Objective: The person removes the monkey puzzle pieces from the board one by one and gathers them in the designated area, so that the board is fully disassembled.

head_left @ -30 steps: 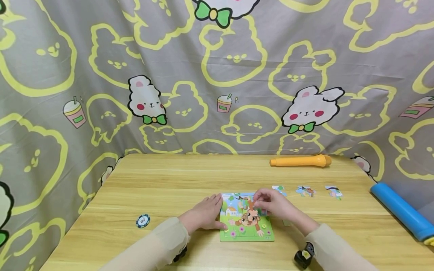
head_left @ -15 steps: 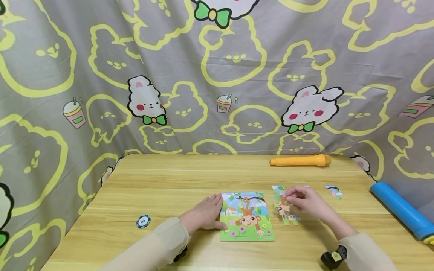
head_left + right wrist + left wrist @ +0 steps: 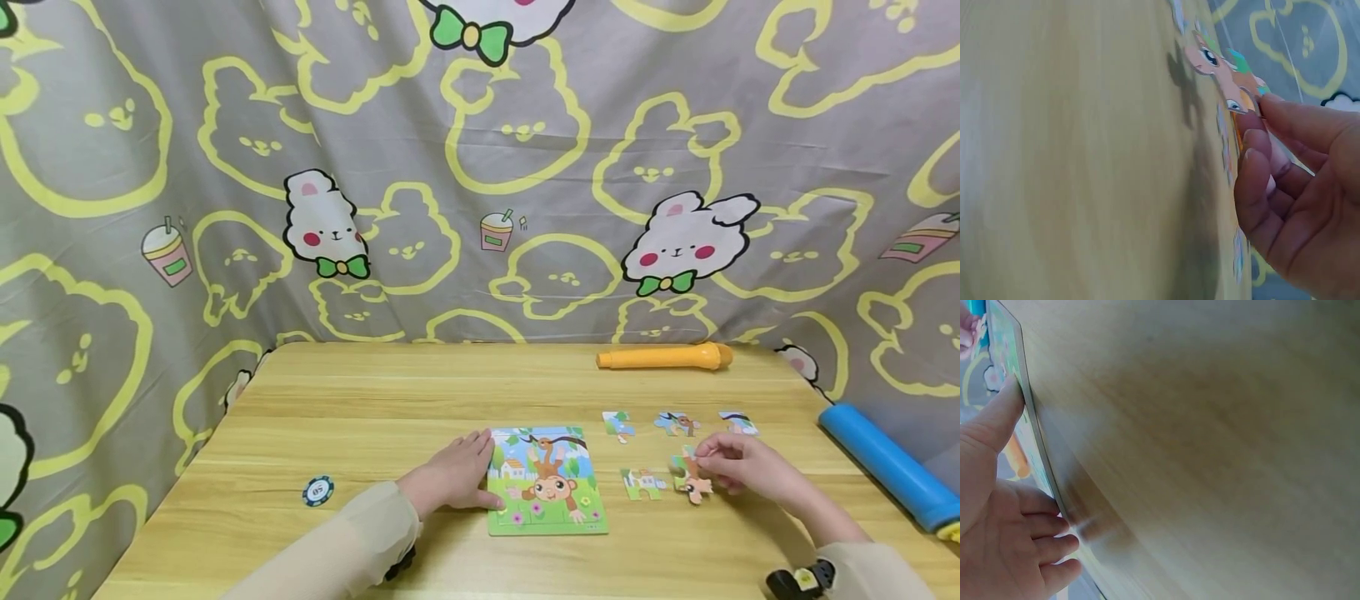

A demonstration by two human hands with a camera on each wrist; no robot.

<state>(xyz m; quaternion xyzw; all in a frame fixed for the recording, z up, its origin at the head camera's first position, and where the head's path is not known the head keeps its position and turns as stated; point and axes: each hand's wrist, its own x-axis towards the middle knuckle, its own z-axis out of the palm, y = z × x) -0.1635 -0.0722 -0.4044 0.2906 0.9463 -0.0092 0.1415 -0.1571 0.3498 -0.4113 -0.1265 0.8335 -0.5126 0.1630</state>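
My left hand [image 3: 455, 473] rests at the left edge of a monkey jigsaw puzzle board [image 3: 547, 528], its thumb on the front left part of the picture. In the left wrist view, the thumb of the left hand [image 3: 991, 506] lies over the board's edge [image 3: 1030, 406] and the fingers spread beside it. To the right of the board, my right hand [image 3: 742, 465] pinches a puzzle piece [image 3: 692, 479] with part of the monkey's face. The right wrist view shows that puzzle piece [image 3: 1219, 72] between thumb and forefinger, its shadow on the table.
A house puzzle piece [image 3: 642, 483] lies right of the board. Behind it is a row of pieces: a leafy one [image 3: 618, 423], one with the tail [image 3: 677, 424], one with a branch [image 3: 738, 423]. Around them are an orange microphone-shaped toy [image 3: 663, 357], blue tube [image 3: 888, 467] and poker chip [image 3: 318, 490].
My right hand has moved right from over the board with the monkey puzzle piece, past the house piece, uncovering the board's picture and the tail piece. The left hand has stayed in place.
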